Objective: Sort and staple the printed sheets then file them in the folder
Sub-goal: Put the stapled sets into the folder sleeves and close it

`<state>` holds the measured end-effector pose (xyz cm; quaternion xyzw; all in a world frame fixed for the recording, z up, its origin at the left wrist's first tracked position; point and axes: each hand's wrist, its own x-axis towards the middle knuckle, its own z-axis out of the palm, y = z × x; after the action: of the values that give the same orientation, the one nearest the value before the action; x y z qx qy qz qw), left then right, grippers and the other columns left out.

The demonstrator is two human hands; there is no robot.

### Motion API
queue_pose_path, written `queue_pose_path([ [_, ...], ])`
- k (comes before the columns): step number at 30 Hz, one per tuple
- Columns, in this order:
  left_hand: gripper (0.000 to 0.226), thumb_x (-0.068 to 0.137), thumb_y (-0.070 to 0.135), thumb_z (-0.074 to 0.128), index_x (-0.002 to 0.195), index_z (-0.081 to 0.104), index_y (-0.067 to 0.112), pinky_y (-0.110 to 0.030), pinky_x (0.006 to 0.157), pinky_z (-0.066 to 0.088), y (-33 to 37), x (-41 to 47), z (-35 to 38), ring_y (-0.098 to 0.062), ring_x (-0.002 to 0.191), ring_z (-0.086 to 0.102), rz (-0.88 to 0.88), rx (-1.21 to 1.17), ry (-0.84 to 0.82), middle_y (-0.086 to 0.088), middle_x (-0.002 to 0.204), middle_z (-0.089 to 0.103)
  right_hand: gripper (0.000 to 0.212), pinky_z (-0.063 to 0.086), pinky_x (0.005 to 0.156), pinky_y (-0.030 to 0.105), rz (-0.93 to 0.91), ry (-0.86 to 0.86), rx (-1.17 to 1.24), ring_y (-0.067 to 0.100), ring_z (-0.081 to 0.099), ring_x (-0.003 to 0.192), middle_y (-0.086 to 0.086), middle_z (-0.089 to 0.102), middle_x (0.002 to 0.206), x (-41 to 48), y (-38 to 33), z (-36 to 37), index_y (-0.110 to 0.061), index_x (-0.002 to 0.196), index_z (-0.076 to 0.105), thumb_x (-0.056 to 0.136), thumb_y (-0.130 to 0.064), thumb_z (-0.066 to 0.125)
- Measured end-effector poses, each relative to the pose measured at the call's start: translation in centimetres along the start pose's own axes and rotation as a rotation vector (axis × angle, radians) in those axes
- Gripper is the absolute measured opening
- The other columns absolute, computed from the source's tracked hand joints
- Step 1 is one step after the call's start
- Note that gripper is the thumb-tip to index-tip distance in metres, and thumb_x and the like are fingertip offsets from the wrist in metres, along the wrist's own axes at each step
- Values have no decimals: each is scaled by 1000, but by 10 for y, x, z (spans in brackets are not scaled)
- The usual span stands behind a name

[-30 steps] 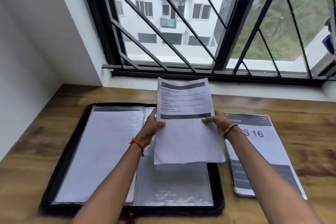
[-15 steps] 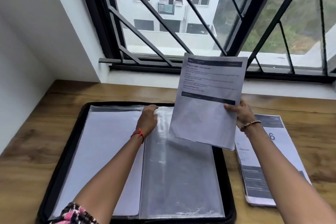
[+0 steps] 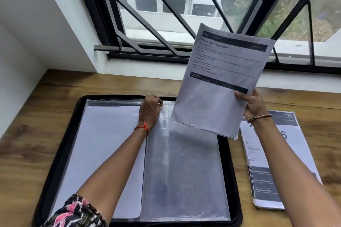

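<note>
A black zip folder (image 3: 62, 145) lies open on the wooden desk, with clear plastic sleeves inside. Its left sleeve (image 3: 107, 145) holds white paper; the right sleeve (image 3: 186, 177) looks empty. My left hand (image 3: 150, 109) pinches the top edge of the right sleeve near the folder's spine. My right hand (image 3: 255, 104) grips a set of printed sheets (image 3: 221, 81) by the lower right edge, held up and tilted above the folder's right half. Whether a staple is in the set cannot be seen.
A stack of printed sheets (image 3: 276, 160) with a large number on top lies on the desk (image 3: 27, 134) right of the folder. A barred window (image 3: 166, 14) and its sill run along the desk's far edge. A white wall stands at the left.
My left hand let go of the sheets and went down to the top of the right sleeve. My right hand lifted the sheets up and to the right.
</note>
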<state>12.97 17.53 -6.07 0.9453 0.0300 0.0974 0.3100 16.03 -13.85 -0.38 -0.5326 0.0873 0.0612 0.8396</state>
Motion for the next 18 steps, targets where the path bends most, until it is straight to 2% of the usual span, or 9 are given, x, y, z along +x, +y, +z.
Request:
queue_pose_path([
  [2, 7, 80, -6, 62, 79, 68, -3, -28, 62, 38, -1, -2, 1, -33, 92, 56, 35, 6, 27, -15, 87, 65, 49, 56, 74, 35, -25, -1, 25, 22, 69, 85, 2, 73, 92, 3, -4, 4, -11, 95, 64, 49, -4, 80],
  [5, 11, 78, -11, 61, 76, 69, -4, -30, 55, 43, -2, -4, 2, -35, 83, 59, 99, 10, 54, -17, 80, 64, 36, 57, 74, 32, -69, -4, 34, 19, 69, 83, -1, 74, 88, 6, -10, 13, -18, 84, 70, 52, -2, 74],
  [8, 11, 72, -11, 65, 72, 69, -1, -33, 50, 48, -5, -5, 1, -33, 73, 63, 137, 33, 70, -15, 73, 65, 32, 56, 73, 31, -112, -16, 8, 17, 69, 82, -3, 74, 86, 8, -14, 19, -20, 78, 72, 53, -1, 73],
  [12, 11, 76, -2, 58, 75, 68, -3, -36, 57, 53, -7, -6, 0, -33, 70, 64, 185, 13, 66, -17, 74, 68, 36, 56, 74, 31, -170, -17, -53, 17, 68, 82, -4, 73, 86, 15, -19, 26, -21, 80, 71, 47, -11, 81],
  [14, 14, 78, 1, 54, 77, 67, -3, -38, 59, 54, -9, -9, -1, -34, 70, 64, 195, -13, 58, -18, 76, 68, 41, 55, 74, 31, -205, -17, -76, 16, 68, 80, -4, 74, 85, 21, -23, 33, -20, 82, 69, 46, -8, 83],
  [18, 9, 77, -5, 59, 81, 64, 1, -35, 63, 51, -17, -13, -1, -28, 79, 61, 195, -53, 45, -13, 82, 66, 39, 54, 73, 31, -299, -35, -168, 15, 67, 80, -5, 73, 85, 31, -35, 55, -20, 84, 68, 52, -6, 83],
])
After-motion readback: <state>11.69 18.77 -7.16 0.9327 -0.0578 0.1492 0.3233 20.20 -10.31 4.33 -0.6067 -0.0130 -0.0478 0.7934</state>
